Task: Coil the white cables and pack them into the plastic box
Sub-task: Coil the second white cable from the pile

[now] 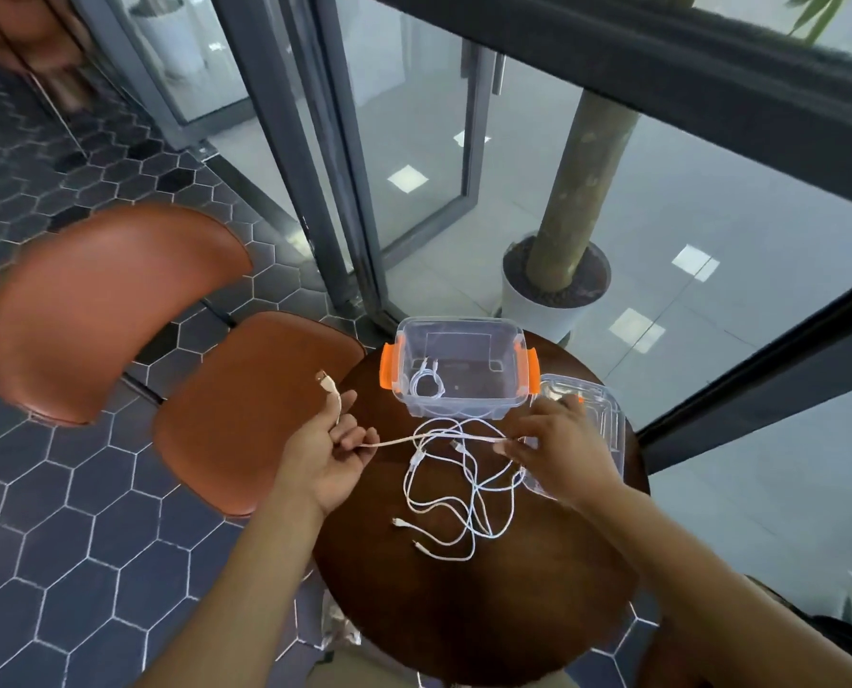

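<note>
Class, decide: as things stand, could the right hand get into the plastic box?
Probably yes: the box stands open just ahead of the right hand, its lid off beside it; but the fingers pinch a cable.

The box (456,369) was clear plastic with an orange latch at each end. It stood upright and open at the far edge of the bench (488,588). A coil (426,382) of white cable lay inside, in its near-left corner. A loose tangle (456,489) of white cables sprawled on the bench just in front of the box, with a few plug ends lying free on its near side. A taut cable (394,442) ran from the tangle to the left hand (332,454), which gripped it, and its plug (324,379) stuck up past the fingers. The right hand (558,444) seemed to pinch the same cable, though blur hid the fingertips.
</note>
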`<state>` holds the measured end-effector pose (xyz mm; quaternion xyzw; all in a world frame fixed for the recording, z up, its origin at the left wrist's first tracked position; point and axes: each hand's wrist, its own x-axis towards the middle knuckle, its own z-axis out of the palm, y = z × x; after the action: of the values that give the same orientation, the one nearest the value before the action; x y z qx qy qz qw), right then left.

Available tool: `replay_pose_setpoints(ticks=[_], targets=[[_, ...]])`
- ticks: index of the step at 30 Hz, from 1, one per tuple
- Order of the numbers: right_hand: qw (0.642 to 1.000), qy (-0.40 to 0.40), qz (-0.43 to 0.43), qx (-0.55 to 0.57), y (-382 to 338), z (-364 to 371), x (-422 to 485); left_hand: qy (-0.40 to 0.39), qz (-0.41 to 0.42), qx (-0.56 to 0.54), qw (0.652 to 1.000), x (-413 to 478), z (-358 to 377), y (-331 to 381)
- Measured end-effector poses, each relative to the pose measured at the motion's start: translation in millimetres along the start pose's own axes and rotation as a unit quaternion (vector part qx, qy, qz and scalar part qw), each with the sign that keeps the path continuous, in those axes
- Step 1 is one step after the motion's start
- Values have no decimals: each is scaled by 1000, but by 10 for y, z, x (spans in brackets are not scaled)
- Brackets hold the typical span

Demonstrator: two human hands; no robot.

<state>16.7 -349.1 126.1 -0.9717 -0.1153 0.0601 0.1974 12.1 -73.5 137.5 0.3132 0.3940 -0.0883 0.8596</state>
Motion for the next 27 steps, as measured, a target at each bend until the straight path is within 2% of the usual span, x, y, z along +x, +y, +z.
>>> replay_pose_setpoints(ticks=[3, 6, 7, 10, 11, 14, 18, 22, 24, 27], targets=[[996, 78, 17, 33, -203, -375, 83, -51, -4, -18, 999, -92, 22, 167], [978, 179, -58, 90, -454, -720, 124, -90, -2, -21, 996, -158, 60, 302], [976, 182, -68, 96, -489, -731, 156, -98, -1, -7, 995, -173, 83, 330], [994, 98, 0, 44, -509, -550, 232, -106, 1, 45, 993, -189, 143, 372], [995, 92, 14, 22, -534, -471, 241, -106, 2, 57, 993, -190, 156, 402], [997, 77, -15, -3, -565, -288, 255, -97, 13, 75, 992, -203, 186, 454], [997, -69, 19, 0, -644, -162, 365, -111, -9, 38, 993, -241, 150, 577], [989, -139, 34, -32, -654, -49, 374, -141, -20, 38, 989, -265, 154, 658], [986, -162, 25, -22, -659, -15, 373, -156, -8, 69, 985, -291, 175, 653], [977, -200, 43, 57, -707, -14, 397, -174, -8, 112, 978, -325, 207, 625]])
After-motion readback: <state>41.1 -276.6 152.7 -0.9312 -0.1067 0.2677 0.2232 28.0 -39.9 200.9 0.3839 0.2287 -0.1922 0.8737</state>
